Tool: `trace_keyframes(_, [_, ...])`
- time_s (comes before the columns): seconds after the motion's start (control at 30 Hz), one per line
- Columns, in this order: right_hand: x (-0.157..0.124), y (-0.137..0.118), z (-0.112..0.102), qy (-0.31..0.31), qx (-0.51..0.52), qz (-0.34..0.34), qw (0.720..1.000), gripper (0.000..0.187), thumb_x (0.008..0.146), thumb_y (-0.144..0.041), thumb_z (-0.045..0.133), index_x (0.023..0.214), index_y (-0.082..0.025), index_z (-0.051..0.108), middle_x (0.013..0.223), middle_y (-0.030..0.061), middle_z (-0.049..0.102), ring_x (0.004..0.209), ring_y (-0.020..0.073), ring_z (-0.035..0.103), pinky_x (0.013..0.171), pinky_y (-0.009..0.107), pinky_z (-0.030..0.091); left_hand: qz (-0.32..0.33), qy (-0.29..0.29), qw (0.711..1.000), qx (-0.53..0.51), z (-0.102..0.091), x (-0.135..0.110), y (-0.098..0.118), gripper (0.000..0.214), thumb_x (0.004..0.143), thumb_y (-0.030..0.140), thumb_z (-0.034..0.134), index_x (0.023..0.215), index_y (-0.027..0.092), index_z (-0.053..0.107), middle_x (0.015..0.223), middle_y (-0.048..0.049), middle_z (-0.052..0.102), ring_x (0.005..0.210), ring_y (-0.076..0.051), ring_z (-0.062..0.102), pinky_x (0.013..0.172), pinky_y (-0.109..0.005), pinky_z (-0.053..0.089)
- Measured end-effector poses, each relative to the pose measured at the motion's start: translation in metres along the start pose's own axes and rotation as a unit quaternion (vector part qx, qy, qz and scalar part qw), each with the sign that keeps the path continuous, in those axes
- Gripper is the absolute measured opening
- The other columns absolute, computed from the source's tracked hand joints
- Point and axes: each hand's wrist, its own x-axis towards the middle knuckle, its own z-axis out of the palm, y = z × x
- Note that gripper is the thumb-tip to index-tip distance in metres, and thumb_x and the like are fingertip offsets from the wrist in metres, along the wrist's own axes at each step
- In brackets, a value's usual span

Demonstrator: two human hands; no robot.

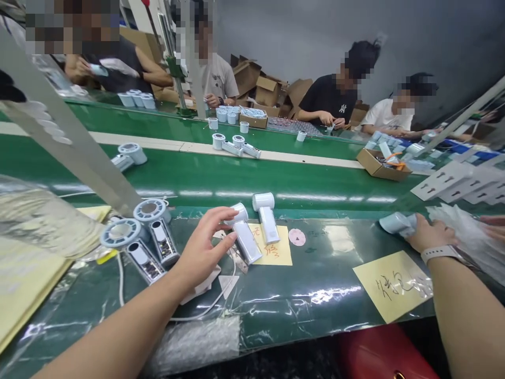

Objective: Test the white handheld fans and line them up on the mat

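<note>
My left hand (pixel 205 245) reaches across the green bench, its thumb and fingers closing round a white handheld fan (pixel 245 237) that lies on a yellow note (pixel 276 251). A second white fan (pixel 267 217) lies just right of it. Two fans with open handles (pixel 152 234) lie to the left of my hand. My right hand (pixel 428 234), with a white watch strap at the wrist, is closed on a pale blue fan (pixel 397 222) at the right, next to a heap of clear plastic bags (pixel 469 237).
A green conveyor belt (pixel 197 179) runs behind the bench, carrying more fans (pixel 235 145). Several people sit working on its far side. A cardboard box (pixel 381 163) stands at the right. A second yellow note (pixel 394 284) and a pink sticker (pixel 296 237) lie on the bench.
</note>
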Motion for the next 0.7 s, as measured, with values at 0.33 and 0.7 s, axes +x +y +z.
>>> trace_keyframes(0.33, [-0.168,-0.195,0.107,-0.364,0.127,-0.336,0.859,0.027,0.081,-0.041,0.067,0.099,-0.022,0.073,0.106,0.0109,0.069,0.099,0.0295,0.066,0.087,0.044,0.051,-0.085,0.004,0.996,0.024,-0.002,-0.003,0.002,0.018,0.082,0.032,0.060,0.097,0.022,0.061,0.093,-0.0048,0.065,0.084,-0.020,0.062,0.078,-0.036,0.051])
trace_keyframes(0.7, [-0.203,-0.252,0.115,-0.295,0.083,-0.313,0.899,0.025,0.084,-0.035,0.058,0.074,-0.016,0.071,0.094,0.0141,0.061,0.091,0.0302,0.061,0.080,0.040,0.049,-0.109,-0.031,0.992,0.064,-0.006,0.001,-0.010,0.029,0.084,0.049,0.060,0.082,0.022,0.069,0.097,-0.0109,0.073,0.103,-0.032,0.063,0.096,-0.045,0.044])
